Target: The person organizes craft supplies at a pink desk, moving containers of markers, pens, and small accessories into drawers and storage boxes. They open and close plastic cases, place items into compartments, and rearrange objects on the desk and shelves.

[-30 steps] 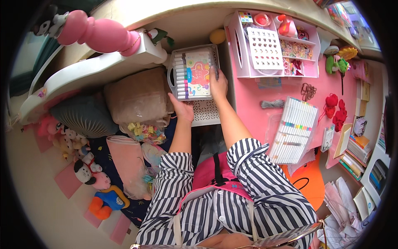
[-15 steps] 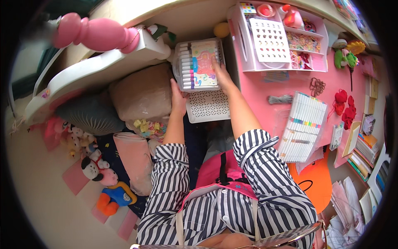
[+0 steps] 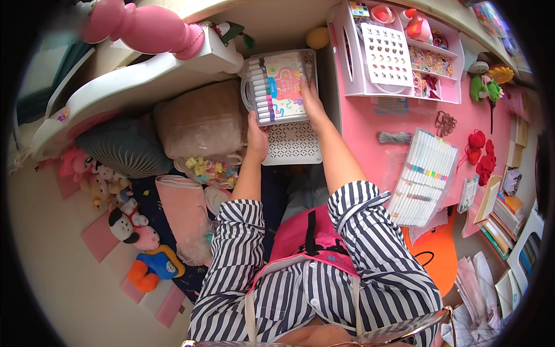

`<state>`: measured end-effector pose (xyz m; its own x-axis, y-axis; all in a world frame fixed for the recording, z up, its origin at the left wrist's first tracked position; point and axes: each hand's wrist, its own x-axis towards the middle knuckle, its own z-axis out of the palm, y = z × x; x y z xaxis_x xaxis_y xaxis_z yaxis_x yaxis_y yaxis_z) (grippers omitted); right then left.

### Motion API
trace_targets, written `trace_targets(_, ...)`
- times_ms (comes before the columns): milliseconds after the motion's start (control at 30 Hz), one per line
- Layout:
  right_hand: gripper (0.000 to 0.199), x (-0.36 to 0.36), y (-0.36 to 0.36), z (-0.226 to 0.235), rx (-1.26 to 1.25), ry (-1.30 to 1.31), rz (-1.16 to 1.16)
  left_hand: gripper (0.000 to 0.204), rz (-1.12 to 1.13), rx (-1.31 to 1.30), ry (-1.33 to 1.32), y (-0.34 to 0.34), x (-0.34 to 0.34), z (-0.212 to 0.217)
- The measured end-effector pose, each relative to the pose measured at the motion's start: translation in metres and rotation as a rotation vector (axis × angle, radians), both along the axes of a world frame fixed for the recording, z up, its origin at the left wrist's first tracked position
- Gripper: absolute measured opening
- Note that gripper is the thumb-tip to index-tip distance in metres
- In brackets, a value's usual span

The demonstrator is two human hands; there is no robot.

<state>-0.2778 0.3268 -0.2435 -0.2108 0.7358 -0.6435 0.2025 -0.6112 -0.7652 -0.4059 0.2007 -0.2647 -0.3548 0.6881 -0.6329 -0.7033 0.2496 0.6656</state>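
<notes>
Left hand [image 3: 257, 136] grasps the lower-left corner of a clear marker case [image 3: 279, 87]; right hand [image 3: 312, 101] clamps its right edge. The case hangs above a white perforated basket [image 3: 292, 144], beside the pink bench [image 3: 370, 133]. Step, apparently: carrying; placement needs a level, two-handed descent.

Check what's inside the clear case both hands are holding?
The clear case shows a row of coloured markers along its left side. A patterned card covers the rest, hiding anything beneath.

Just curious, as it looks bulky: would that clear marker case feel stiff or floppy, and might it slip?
Probably stiff: the marker case keeps its boxy shape between the left hand and right hand. Likely weighty, being full of markers. Its glossy plastic may be slippery.
</notes>
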Motion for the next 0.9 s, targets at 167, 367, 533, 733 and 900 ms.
trace_targets(167, 0.091, 0.007, 0.001, -0.035, -0.170, 0.364, -0.138, 0.052, -0.116, -0.145, 0.019, 0.007, -0.008, 0.010)
trace_targets(367, 0.094, 0.005, 0.016, -0.012, -0.185, 0.211, -0.075, 0.049, -0.198, -0.156, 0.130, 0.020, -0.019, 0.026)
trace_targets(533, 0.091, 0.000, 0.026, -0.013, -0.124, 0.219, -0.060, 0.046, -0.179, -0.117, 0.078, 0.023, -0.015, 0.027)
trace_targets(733, 0.095, -0.004, 0.037, -0.028, -0.115, 0.203, -0.036, 0.046, -0.162, -0.095, 0.067, 0.025, -0.012, 0.030)
trace_targets(900, 0.100, -0.006, 0.024, -0.016, 0.025, 0.121, -0.028, 0.044, -0.043, -0.020, -0.078, 0.023, -0.009, 0.019)
